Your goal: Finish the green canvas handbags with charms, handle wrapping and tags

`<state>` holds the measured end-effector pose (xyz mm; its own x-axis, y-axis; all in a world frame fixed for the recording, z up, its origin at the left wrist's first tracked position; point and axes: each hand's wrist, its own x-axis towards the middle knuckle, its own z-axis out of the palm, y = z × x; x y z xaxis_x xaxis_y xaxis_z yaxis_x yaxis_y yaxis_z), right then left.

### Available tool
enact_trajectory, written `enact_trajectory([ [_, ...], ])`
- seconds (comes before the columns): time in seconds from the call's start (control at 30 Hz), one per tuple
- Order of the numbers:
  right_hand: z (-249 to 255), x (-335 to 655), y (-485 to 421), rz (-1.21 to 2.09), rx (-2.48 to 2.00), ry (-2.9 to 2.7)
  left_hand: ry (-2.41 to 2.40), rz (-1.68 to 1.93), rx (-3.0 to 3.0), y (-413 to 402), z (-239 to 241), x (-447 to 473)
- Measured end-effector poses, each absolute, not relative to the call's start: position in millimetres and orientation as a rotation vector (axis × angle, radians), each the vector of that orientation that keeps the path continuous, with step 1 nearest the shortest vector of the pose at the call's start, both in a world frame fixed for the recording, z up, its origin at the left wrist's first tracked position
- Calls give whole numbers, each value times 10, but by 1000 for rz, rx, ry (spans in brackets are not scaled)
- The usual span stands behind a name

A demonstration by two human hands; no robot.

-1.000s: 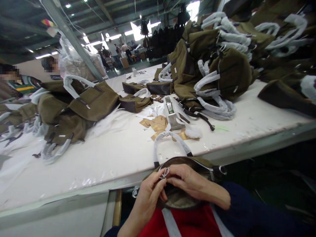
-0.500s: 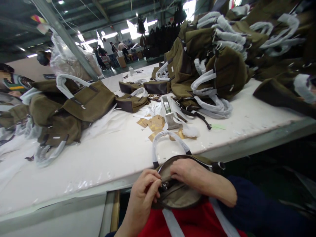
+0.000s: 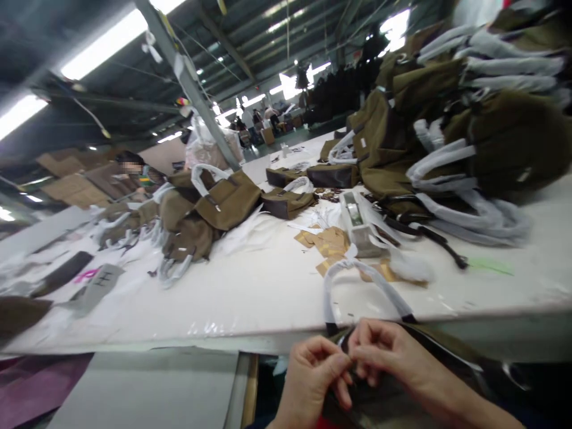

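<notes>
Low in the head view, an olive handbag [image 3: 373, 398] rests against me at the table's front edge. Its handle, wrapped in white film [image 3: 364, 267], arches up over the tabletop. My left hand [image 3: 315, 376] is closed in a pinch at the left end of the bag's opening. Fingertip to fingertip with it, my right hand [image 3: 386, 353] is also pinched, above the same opening. Whatever lies between the fingers is too small and blurred to name. Both hands and forearms cover much of the bag's mouth and its zipper.
Beyond the bag, a grey tape dispenser [image 3: 364, 229] stands by brown card tags [image 3: 330, 241]. Olive bags with wrapped handles are piled high at the right [image 3: 513, 143], and more lie at the left [image 3: 227, 199]. A co-worker [image 3: 145, 173] is behind the left pile.
My right hand has come out of the bag's opening and moved to my left hand's fingertips, now pinching. The view has swung left, so things appear farther right.
</notes>
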<state>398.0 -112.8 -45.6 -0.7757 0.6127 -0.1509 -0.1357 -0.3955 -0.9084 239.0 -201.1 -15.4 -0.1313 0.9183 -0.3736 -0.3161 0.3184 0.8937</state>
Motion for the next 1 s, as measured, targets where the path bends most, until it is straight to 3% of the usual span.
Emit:
enact_trajectory([
  [0.13,-591,3954,-1012,2222,-552,-1407,1257,1252,637,-1969,-216,2334],
  [0.4,-286,3929,-1095,2153,-734,-1371,1319,1196,756,-2022,-92,2357],
  [1.0,-277,3913,-1113,2098,-775,-1384,1485,1099,827,-1951,-49,2378],
])
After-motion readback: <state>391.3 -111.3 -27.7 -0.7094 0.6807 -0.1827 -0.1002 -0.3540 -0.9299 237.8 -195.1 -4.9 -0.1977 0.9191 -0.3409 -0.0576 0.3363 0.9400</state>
